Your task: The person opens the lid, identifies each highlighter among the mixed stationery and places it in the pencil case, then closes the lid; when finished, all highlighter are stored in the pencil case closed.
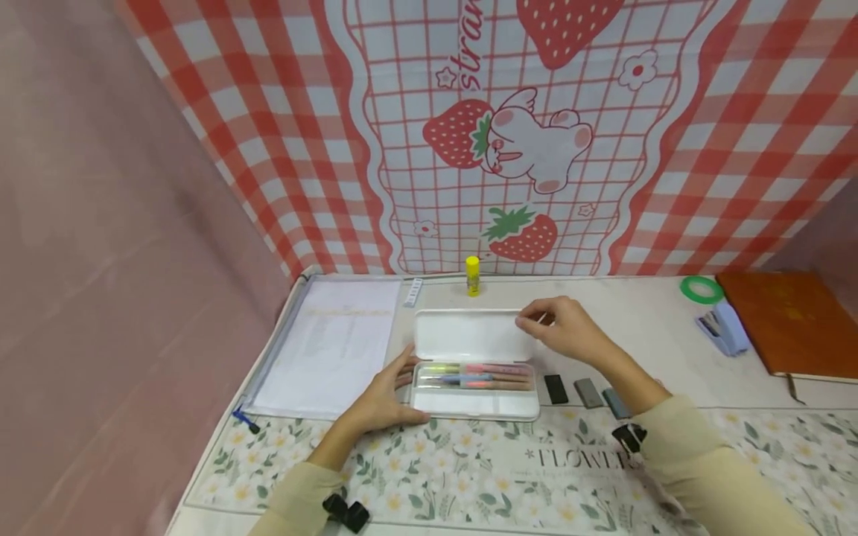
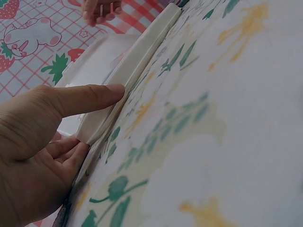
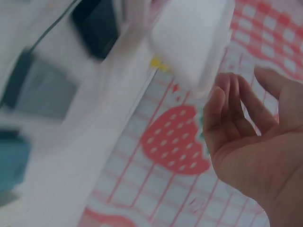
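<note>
A white pencil case lies with its lid raised. Inside, along the hinge side, lie several pens in yellow, blue and pink. My left hand holds the left end of the case; in the left wrist view its thumb lies on the front wall and the fingers curl at the end. By the lid's upper right corner is my right hand, its fingers loosely bent at the lid's edge and the thumb apart from it. Whether the fingertips touch the lid is hard to tell.
Right of the case sit small black, grey and blue-grey blocks. Behind stands a yellow glue stick. A document pouch lies left; green tape, a stapler and a brown notebook lie right.
</note>
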{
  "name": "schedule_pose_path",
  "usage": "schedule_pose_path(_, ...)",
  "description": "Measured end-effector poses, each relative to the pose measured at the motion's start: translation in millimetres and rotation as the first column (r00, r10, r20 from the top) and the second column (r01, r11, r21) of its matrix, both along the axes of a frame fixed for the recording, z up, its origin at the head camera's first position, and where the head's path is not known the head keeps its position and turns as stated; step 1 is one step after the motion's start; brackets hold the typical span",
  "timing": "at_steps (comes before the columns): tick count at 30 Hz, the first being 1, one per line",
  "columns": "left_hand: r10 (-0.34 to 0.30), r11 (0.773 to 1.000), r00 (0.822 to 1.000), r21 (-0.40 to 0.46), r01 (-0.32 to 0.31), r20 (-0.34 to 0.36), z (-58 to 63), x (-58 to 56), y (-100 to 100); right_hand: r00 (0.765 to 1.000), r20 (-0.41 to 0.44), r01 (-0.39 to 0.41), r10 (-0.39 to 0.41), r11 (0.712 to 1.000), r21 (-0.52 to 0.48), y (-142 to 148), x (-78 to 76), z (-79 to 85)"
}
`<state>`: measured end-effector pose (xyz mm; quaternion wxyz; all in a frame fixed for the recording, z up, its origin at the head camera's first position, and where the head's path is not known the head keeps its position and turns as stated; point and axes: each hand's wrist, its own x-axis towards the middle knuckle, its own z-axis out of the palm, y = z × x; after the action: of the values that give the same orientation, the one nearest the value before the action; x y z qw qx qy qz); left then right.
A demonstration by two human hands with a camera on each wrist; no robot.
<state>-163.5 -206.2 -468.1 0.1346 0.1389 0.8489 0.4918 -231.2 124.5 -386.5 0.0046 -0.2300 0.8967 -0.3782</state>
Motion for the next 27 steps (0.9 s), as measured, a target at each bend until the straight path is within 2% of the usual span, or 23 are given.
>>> schedule_pose_path(4, 0.010, 1.000, 1.000, 0.020, -0.010, -0.001, 2.0, 1.4, -1, 0.987, 0.042, 0.154, -0.152, 0.987, -0.049, 19, -3.2, -9.0)
schedule_pose_path(6, 0.010, 1.000, 1.000, 0.022, -0.010, 0.001, 3.1, 1.4, -2, 0.977, 0.093, 0.200, -0.194, 0.978, -0.058, 22, -4.4, -14.8)
schedule_pose_path(8, 0.010, 1.000, 1.000, 0.018, -0.010, 0.001, 3.5, 1.7, -3, 0.964, 0.173, 0.214, -0.200, 0.974, -0.070, 22, -5.7, -20.9)
schedule_pose_path(11, 0.009, 1.000, 1.000, 0.012, -0.009, 0.001, 3.0, 1.6, -3, 0.927, 0.344, 0.207, -0.153, 0.970, -0.127, 19, -7.9, -28.5)
schedule_pose_path(14, 0.006, 1.000, 1.000, 0.015, -0.006, -0.005, 2.1, 1.7, -2, 0.871, 0.484, 0.196, -0.086, 0.964, -0.181, 15, -9.0, -33.3)
schedule_pose_path(16, 0.002, 1.000, 1.000, 0.015, -0.002, -0.008, 1.3, 1.5, -2, 0.835, 0.548, 0.184, -0.046, 0.963, -0.199, 13, -9.6, -34.8)
schedule_pose_path(19, 0.001, 1.000, 1.000, 0.016, -0.001, -0.006, 0.5, 1.1, -1, 0.803, 0.596, 0.157, -0.001, 0.965, -0.211, 13, -10.5, -36.4)
schedule_pose_path(23, 0.002, 1.000, 1.000, 0.019, -0.002, -0.006, -0.2, 0.5, -1, 0.789, 0.614, 0.157, 0.029, 0.957, -0.246, 14, -8.7, -37.1)
schedule_pose_path(27, 0.010, 0.999, 1.000, 0.036, -0.010, -0.006, 0.0, 0.1, -2, 0.793, 0.607, 0.136, 0.053, 0.955, -0.262, 16, -4.6, -37.6)
